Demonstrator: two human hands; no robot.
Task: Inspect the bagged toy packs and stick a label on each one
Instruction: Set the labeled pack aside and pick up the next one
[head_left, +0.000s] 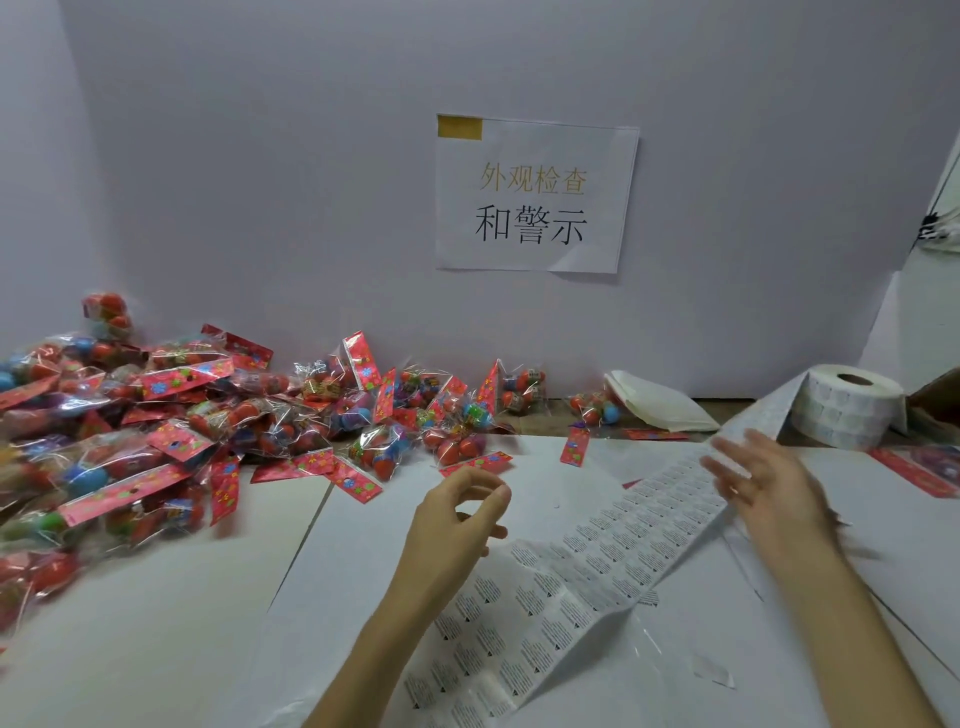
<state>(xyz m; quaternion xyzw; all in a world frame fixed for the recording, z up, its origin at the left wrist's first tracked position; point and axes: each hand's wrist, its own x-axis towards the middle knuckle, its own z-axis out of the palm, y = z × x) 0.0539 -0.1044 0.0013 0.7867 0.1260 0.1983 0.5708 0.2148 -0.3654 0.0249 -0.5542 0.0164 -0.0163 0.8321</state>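
A big heap of clear bagged toy packs (156, 426) with red header cards and coloured balls covers the left and back of the white table (156, 623). A long strip of small printed labels (597, 551) runs from a label roll (844, 410) at the right down toward me. My left hand (457, 525) hovers over the table with its fingers loosely curled, holding nothing. My right hand (763, 483), blurred, is spread with straight fingers over the strip's upper part. Neither hand touches a pack.
A paper sign (535, 195) hangs on the back wall. A folded white bag (660, 402) lies beside the roll. Another pack (924, 470) lies at the right edge, and a cardboard box corner (940, 400) shows behind it. A peeled clear scrap (711, 670) lies near the strip.
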